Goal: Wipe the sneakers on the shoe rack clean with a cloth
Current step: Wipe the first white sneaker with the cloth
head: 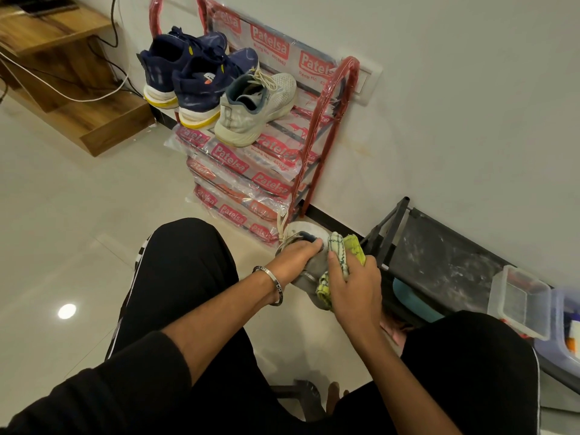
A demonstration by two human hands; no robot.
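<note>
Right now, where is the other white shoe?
The white shoe sits on the red rack's top shelf, right of the two blue shoes.

black sleeves (pixel 125 381) | black trousers (pixel 185 262) | silver bangle (pixel 274 285), left wrist

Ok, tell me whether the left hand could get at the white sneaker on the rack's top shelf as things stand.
Probably not right now: the left hand grips the sneaker being wiped. The white sneaker sits unobstructed on the top shelf, but farther away.
</note>
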